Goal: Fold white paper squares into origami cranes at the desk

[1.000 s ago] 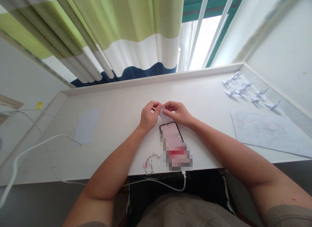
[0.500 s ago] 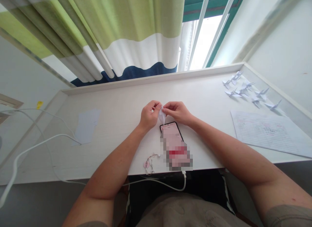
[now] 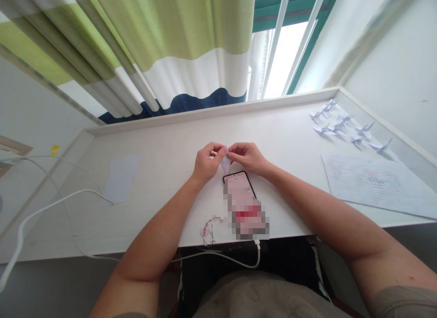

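Note:
A small piece of folded white paper (image 3: 225, 164) is pinched between my two hands, its narrow point hanging downward. My left hand (image 3: 207, 161) grips it from the left with thumb and forefinger. From the right, the fingertips of my right hand (image 3: 249, 157) close on its upper part, so the top is partly hidden. Just below the paper lies a phone (image 3: 241, 186) with a pink screen, partly pixelated, a white cable plugged into its lower end. Beside the phone's lower left rests a charm strap (image 3: 209, 229).
Several folded paper cranes (image 3: 343, 122) stand at the desk's back right. In front of them lie written sheets (image 3: 368, 183). Flat white paper pieces (image 3: 121, 179) lie at left, crossed by a white cable (image 3: 58, 202). A raised rim (image 3: 205, 116) runs along the back, below the curtain (image 3: 198, 26).
My left hand has shifted very slightly left and down, and the paper's tip sits a little differently. Both hands still pinch the paper; the whole view has moved slightly.

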{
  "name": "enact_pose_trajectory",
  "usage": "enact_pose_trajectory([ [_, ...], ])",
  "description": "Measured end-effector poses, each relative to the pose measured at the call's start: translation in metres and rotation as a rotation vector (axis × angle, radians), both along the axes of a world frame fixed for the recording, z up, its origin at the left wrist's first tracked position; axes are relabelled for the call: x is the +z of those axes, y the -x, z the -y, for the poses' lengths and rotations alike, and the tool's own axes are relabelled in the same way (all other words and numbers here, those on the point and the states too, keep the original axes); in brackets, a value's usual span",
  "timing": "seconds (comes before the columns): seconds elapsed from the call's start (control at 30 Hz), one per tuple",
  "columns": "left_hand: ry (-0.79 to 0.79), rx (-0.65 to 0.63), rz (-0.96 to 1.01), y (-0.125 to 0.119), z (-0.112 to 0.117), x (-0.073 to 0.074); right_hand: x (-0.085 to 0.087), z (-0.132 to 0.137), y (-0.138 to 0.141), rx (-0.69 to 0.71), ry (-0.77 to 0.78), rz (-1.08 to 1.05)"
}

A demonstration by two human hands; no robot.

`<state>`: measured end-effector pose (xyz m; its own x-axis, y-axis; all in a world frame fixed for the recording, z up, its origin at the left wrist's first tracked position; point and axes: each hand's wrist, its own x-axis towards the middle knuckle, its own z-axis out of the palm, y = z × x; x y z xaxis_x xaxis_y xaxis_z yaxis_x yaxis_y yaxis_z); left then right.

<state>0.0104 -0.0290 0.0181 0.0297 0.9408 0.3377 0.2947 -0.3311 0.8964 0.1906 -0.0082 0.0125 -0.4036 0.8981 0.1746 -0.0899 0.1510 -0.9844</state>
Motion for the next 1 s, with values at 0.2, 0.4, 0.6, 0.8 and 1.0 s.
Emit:
enact_pose_trajectory([
  [0.2,-0.035,-0.021,-0.035,0.0003,0.0009,0.0004,-0.0025,-0.0010,0.0000,-0.007,-0.029,0.018],
  [0.4,-0.044,-0.027,-0.054,0.0024,-0.0012,0.0012,-0.0052,-0.0009,0.0008,-0.022,-0.081,0.053],
  [0.6,-0.041,-0.009,-0.072,0.0000,0.0009,0.0023,-0.0045,0.0016,0.0026,-0.059,-0.162,0.156],
  [0.8,-0.023,-0.014,-0.057,-0.0015,0.0023,0.0019,-0.0030,0.0028,0.0028,-0.069,-0.145,0.150],
  [1.0,-0.006,-0.023,-0.004,-0.0005,0.0001,-0.0003,-0.0022,0.0029,0.0025,-0.072,-0.133,0.148],
])
